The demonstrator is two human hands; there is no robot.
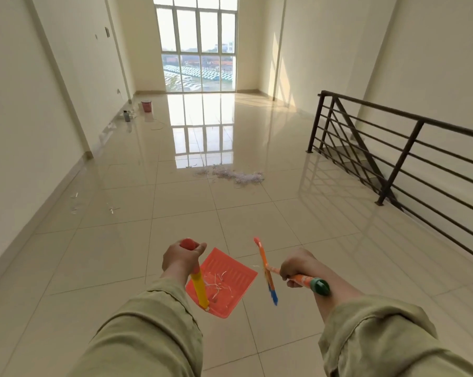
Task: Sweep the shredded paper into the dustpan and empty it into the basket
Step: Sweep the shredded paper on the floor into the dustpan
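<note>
- My left hand (pixel 181 256) grips the dustpan (pixel 224 281) handle; a few shreds lie in its pan.
- My right hand (pixel 298 265) clenches the broom (pixel 268 276).
- The shredded paper (pixel 235 176) lies far ahead on the tiles.
- A pink basket (pixel 146 106) stands far left.

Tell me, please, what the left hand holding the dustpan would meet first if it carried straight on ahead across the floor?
Probably nothing close: ahead of the left hand lie bare floor tiles. The shredded paper pile sits further off, slightly right of that line; depth is uncertain.
</note>
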